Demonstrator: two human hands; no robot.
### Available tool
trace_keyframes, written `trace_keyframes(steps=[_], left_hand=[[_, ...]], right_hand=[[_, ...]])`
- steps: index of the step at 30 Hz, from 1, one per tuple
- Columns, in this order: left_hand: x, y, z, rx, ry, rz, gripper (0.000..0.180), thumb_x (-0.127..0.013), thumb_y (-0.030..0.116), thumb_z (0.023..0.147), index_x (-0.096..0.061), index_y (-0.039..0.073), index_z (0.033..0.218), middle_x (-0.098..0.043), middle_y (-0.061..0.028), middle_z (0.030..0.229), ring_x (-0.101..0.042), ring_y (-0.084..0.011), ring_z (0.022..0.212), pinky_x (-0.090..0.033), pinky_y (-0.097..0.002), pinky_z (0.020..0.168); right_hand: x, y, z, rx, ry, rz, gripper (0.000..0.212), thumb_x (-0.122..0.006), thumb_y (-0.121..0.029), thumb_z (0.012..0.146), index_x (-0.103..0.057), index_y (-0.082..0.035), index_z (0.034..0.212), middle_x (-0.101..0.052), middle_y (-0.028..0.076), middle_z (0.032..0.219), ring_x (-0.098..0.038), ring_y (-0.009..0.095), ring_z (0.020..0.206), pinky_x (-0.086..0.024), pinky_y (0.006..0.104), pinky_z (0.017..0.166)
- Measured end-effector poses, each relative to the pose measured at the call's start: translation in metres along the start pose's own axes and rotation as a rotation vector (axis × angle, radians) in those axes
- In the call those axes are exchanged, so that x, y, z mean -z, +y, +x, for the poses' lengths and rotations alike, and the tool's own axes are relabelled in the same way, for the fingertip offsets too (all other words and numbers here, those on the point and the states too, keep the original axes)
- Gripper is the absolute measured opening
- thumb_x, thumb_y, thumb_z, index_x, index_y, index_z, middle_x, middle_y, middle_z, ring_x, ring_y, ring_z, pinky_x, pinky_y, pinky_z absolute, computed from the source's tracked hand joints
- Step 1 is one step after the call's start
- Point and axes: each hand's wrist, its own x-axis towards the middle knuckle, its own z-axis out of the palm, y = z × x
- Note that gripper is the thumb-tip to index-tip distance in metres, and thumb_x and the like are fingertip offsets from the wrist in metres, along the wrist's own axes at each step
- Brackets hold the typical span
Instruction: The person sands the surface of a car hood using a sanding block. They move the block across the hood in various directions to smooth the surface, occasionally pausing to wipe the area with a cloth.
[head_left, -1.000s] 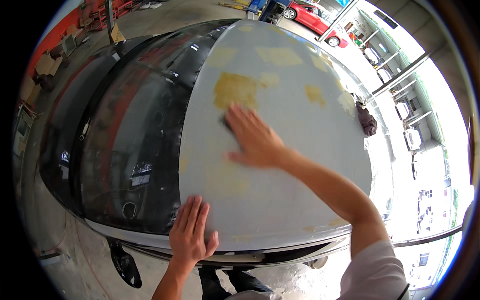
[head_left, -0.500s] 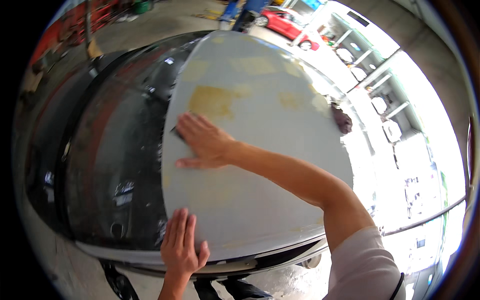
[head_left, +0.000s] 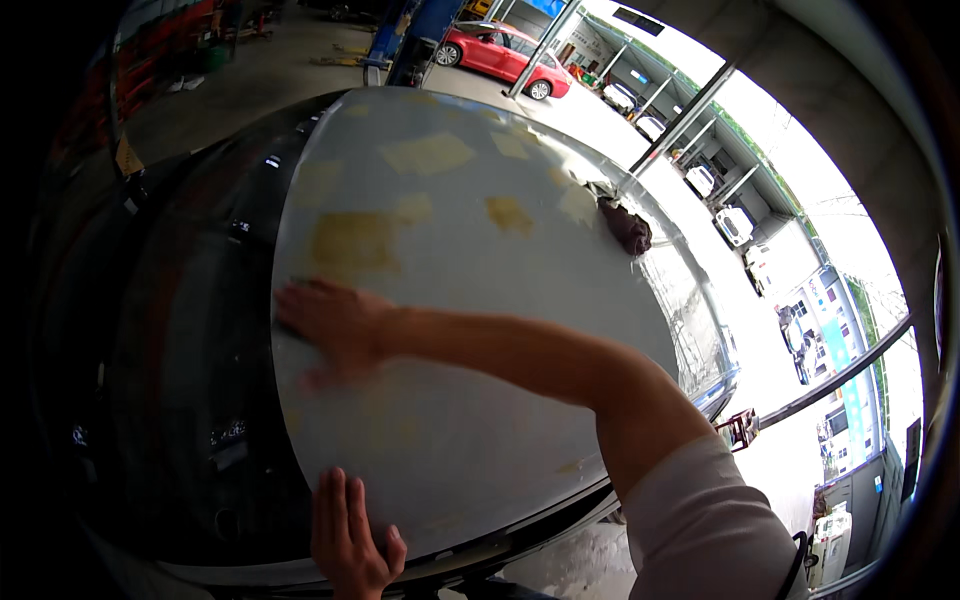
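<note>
A large car body panel in matt grey (head_left: 480,380), with yellowish patches, curves out in front of me. My right hand (head_left: 340,325) lies on it near its left edge, blurred by motion, with the arm stretched across the panel. A dark flat pad (head_left: 287,328) shows at the edge of this hand, pressed under the palm and fingers; most of it is hidden. Closer to me, my left hand (head_left: 352,545) rests on the near left corner of the panel, fingers straight, thumb apart, holding nothing.
Dark, glossy car glass (head_left: 200,400) borders the panel on the left. A crumpled dark cloth (head_left: 626,226) lies at its far right edge, by shiny clear sheeting (head_left: 690,310). Beyond are a blue post (head_left: 400,40), a red car (head_left: 500,55) and several parked vehicles.
My view has shifted, so the panel sits lower and further left. My right hand still presses the pad near the left edge, now blurred. The left hand stays at the near corner.
</note>
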Motion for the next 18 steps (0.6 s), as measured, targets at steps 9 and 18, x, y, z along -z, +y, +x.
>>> trace_keyframes(steps=[9,18], left_hand=[[-0.003,-0.002,-0.003,0.014,-0.004,-0.033,0.065,-0.045,0.036,0.099,-0.051,-0.002,0.150,-0.050,-0.0268,0.155,-0.051,-0.0431,0.142,-0.043,-0.0554,0.117],[-0.011,0.003,0.005,-0.031,0.060,-0.127,0.064,-0.056,0.035,0.094,-0.054,-0.001,0.148,-0.052,-0.0219,0.154,-0.054,-0.0400,0.139,-0.045,-0.0518,0.115]], right_hand=[[-0.003,-0.019,0.035,-0.262,0.081,0.018,0.108,-0.037,-0.081,0.095,-0.027,0.003,0.162,-0.021,0.022,0.172,-0.016,0.033,0.161,-0.013,0.0454,0.131],[-0.005,0.039,-0.019,-0.180,0.081,0.024,0.098,-0.048,-0.071,0.097,-0.034,0.005,0.158,-0.027,0.021,0.170,-0.022,0.035,0.159,-0.020,0.0453,0.130]])
